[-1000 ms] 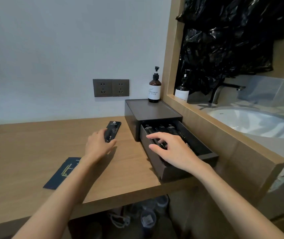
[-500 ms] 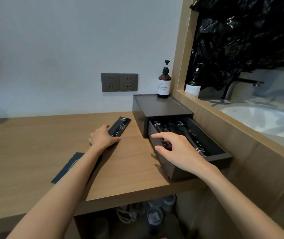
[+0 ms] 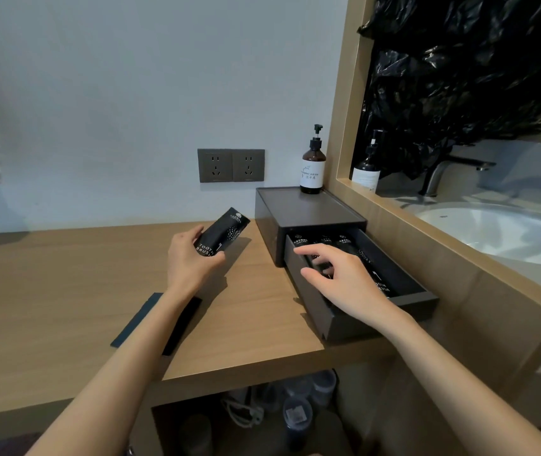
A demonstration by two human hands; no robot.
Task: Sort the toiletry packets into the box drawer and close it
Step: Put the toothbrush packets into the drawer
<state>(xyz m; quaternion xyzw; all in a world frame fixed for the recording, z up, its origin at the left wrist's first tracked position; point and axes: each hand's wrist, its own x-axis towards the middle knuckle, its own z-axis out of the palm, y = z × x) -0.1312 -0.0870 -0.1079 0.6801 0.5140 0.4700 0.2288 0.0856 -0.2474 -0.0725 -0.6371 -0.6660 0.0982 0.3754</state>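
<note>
My left hand (image 3: 187,264) grips a black toothbrush packet (image 3: 226,233), lifted off the wooden counter and tilted up to the right. The dark box (image 3: 308,215) stands at the counter's right end with its drawer (image 3: 407,301) pulled out. Several black packets (image 3: 366,258) lie side by side in the drawer. My right hand (image 3: 341,278) rests over the drawer's left side, fingers spread and touching the packets there. A dark blue flat packet (image 3: 144,320) lies on the counter, partly under my left forearm.
A brown pump bottle (image 3: 312,166) stands on the box's back corner. A double wall socket (image 3: 231,165) is behind. A wooden frame (image 3: 459,258) borders the drawer on the right, with a white sink (image 3: 499,232) and faucet beyond. Cups and a cable sit under the counter.
My left hand has picked the toothbrush packet up off the counter. My right hand has stayed in the drawer. The camera has moved closer.
</note>
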